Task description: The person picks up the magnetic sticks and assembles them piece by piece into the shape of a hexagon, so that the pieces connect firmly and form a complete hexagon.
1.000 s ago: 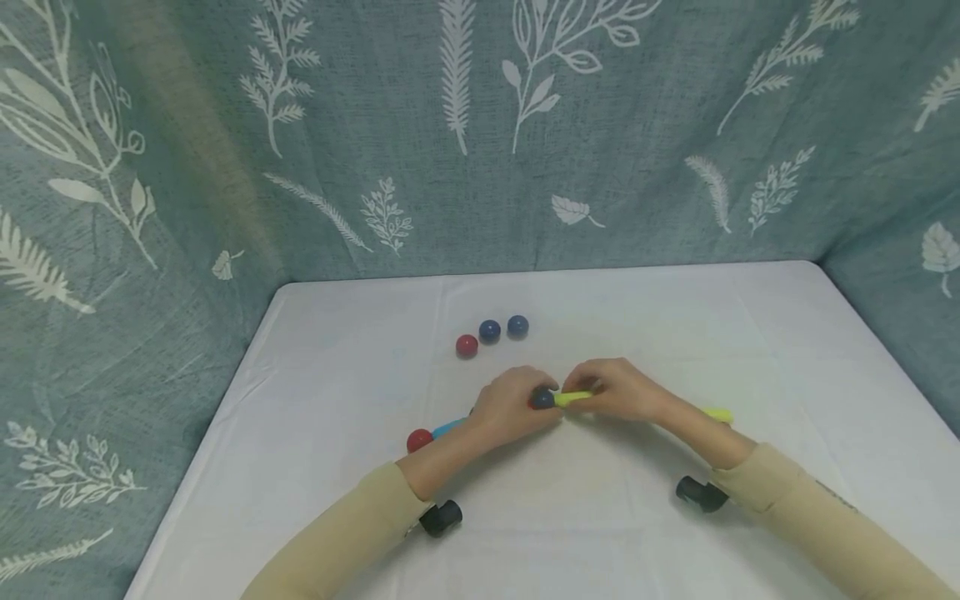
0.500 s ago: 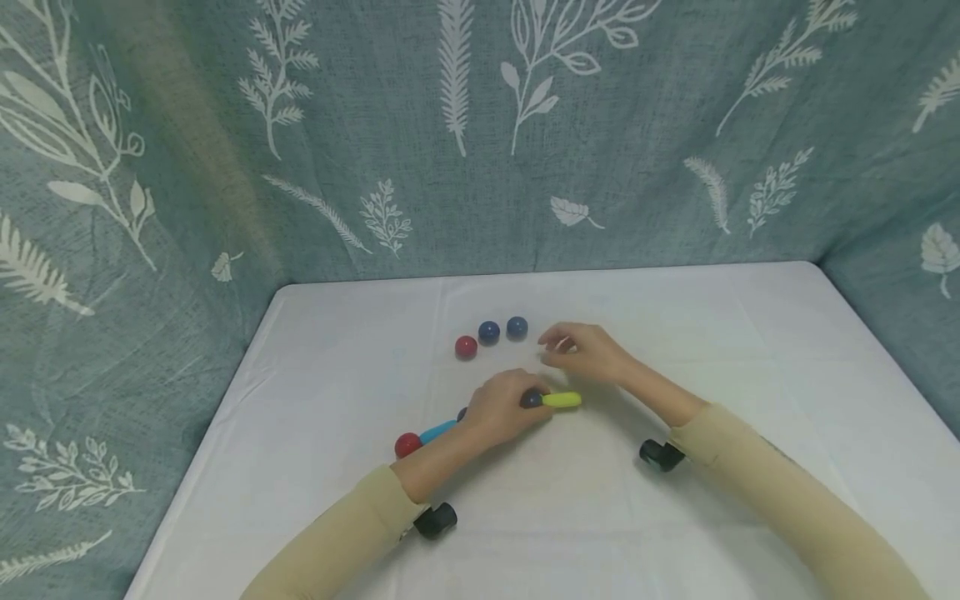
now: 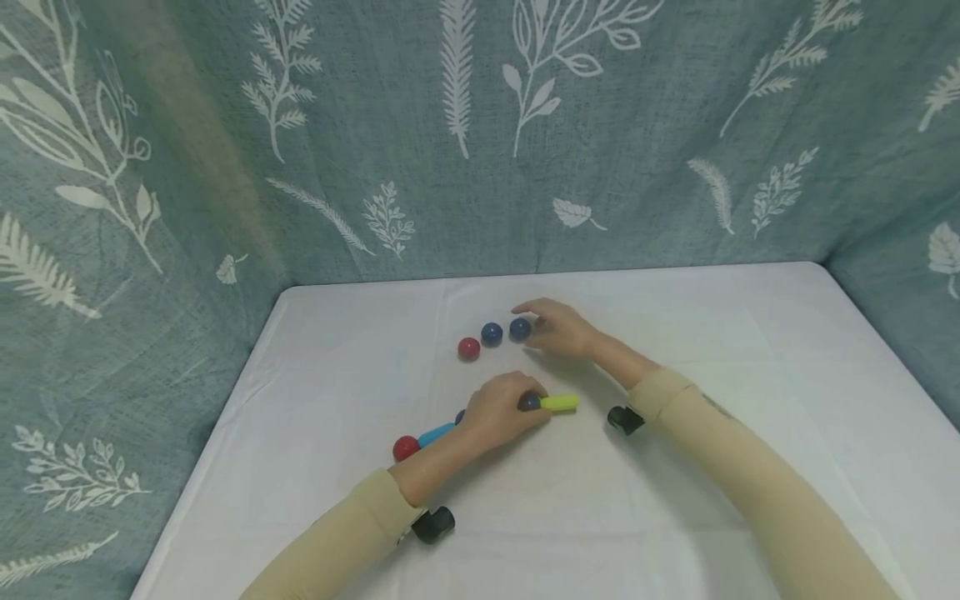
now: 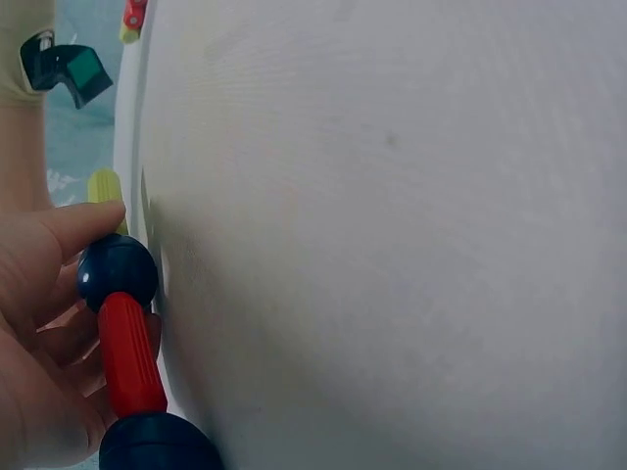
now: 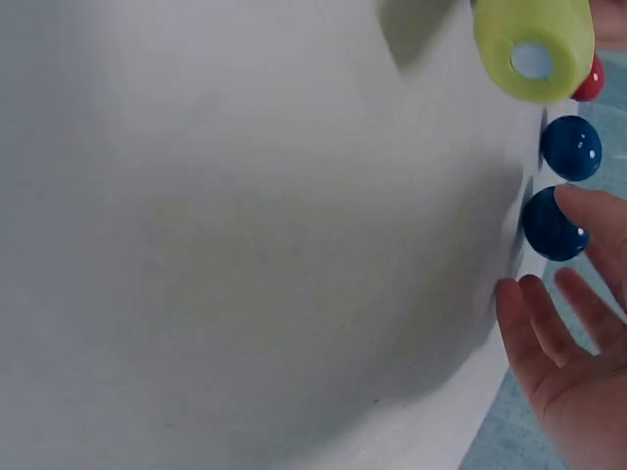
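My left hand (image 3: 501, 410) grips a chain of balls and rods above the white table. The chain runs from a red ball (image 3: 406, 448) through a light blue rod (image 3: 436, 434), a dark blue ball (image 4: 162, 446), a red rod (image 4: 131, 357) and another dark blue ball (image 3: 529, 401) to a yellow-green rod (image 3: 559, 402), whose tip sticks out free. At the back, my right hand (image 3: 561, 327) is spread around a loose dark blue ball (image 3: 520, 329). In the right wrist view its thumb overlaps that ball (image 5: 555, 224); the other fingers stand apart from it.
Left of the right hand's ball lie a second loose dark blue ball (image 3: 491, 334) and a loose red ball (image 3: 468, 348). A small red piece with a yellow end (image 4: 133, 18) shows at the top of the left wrist view. A patterned curtain (image 3: 480, 167) hangs behind the table.
My right hand has left the yellow-green rod and moved back and left to the loose dark blue ball. The left hand, with the chain, has shifted slightly left.
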Demonstrator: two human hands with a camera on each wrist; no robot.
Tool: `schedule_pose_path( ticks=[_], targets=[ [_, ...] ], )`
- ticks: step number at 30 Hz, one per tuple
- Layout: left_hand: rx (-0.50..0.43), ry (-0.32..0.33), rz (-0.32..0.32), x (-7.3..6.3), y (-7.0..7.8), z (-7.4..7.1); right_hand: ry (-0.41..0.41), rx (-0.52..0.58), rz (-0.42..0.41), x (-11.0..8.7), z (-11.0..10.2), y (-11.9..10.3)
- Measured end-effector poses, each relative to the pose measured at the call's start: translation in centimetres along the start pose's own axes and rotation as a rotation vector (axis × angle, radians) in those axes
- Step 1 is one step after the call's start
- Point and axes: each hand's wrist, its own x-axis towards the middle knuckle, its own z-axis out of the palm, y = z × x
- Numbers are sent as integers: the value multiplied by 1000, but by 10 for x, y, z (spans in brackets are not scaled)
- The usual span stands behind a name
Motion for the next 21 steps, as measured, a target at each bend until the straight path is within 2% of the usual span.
schedule_pose_path(
  ticks=[5,10,14,18,21],
  targets=[
    [-10,10,-2,0,1,1,-63,-38,35,5,0,-1],
    [-19,9,-17,0,1,2,-55,-79,6,-2,-3,-2],
    [-20,4,-26,1,1,2,-55,-74,30,-17,-7,1],
    [-22,0,-33,0,0,1,-65,-65,85,-37,-11,5],
    [-20,1,-26,0,-1,2,-58,-53,95,-54,-14,9]
  ],
)
